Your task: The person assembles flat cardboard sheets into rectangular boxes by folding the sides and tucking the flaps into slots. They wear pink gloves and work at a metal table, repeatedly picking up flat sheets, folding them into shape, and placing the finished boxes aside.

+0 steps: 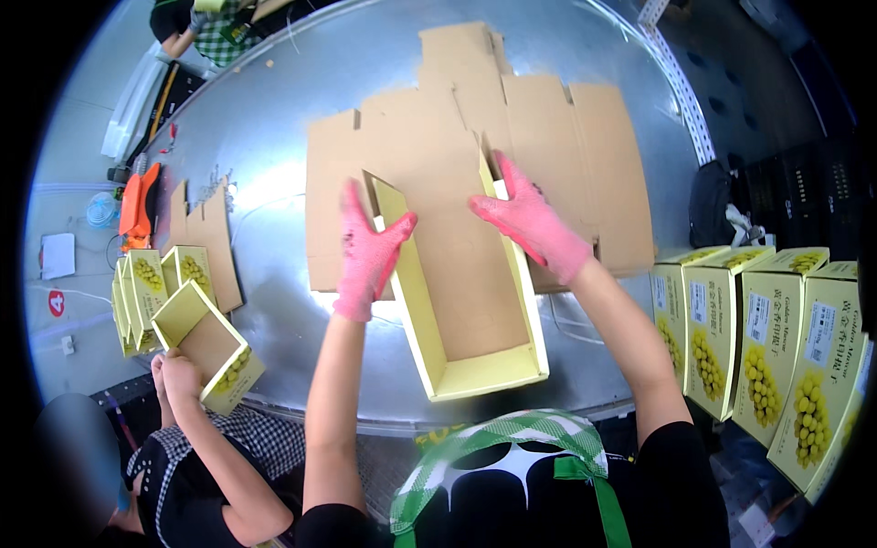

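Note:
A long cardboard box [480, 306] with pale yellow walls and a brown inside lies in front of me, its near end standing up and its far end open. My left hand [368, 251], in a pink glove, grips the left wall, thumb over its top edge and fingers along the outside. Across from it, my right hand [539, 224], gloved the same, holds the right wall with the thumb reaching inward. Under the far end of the box is a flat brown cardboard blank [585, 155] with cut flaps and slots.
Beneath it all is a shiny metal table [274, 100]. At lower left a co-worker's hands [178, 374] hold another yellow box [215, 342]; more grape-printed boxes [146, 283] stand beyond. Tall grape-printed boxes [758, 347] line the right. An orange tool [137, 201] lies far left.

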A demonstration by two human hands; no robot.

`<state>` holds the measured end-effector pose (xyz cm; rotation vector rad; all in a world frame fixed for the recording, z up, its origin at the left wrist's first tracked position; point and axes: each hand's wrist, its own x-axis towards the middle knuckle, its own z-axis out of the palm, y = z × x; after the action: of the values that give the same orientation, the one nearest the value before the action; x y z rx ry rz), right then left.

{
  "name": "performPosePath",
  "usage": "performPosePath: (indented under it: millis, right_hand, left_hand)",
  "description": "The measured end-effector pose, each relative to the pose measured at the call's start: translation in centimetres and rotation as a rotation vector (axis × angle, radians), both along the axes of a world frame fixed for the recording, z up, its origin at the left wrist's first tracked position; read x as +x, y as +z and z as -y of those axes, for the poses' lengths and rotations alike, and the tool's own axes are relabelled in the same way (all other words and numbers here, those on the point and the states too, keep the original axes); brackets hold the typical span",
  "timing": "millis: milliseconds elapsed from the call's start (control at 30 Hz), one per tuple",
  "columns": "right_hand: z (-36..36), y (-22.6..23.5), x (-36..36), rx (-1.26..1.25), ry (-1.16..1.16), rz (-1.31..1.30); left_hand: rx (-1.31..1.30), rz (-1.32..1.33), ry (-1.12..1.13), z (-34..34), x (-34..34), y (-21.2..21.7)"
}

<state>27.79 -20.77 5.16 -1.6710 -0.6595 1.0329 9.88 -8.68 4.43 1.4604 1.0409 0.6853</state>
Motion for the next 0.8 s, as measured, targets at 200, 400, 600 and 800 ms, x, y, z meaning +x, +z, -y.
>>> performPosePath:
  millis: [200,400,600,800]
  right_hand:
    - [1.5,-1.8,-0.2,0.194,0.076,-0.188]
    - [5.2,0.6,-3.0,-0.151,0.310,-0.039]
    - [6.0,1.4,-1.3,0.081,0.298,-0.233]
    - [0.9,-0.8,3.0,0.169,-0.096,-0.072]
  left_hand:
    - [-0.342,0.077,-0.155,0.5,-2.0,0.1]
    - [0.064,-0.287,-0.711,3.9,-2.3,3.2]
    - [0.235,-0.201,-0.737,4.9,-1.9,4.3]
    - [0.449,-0.107,-0.755,6.2,-0.7,6.1]
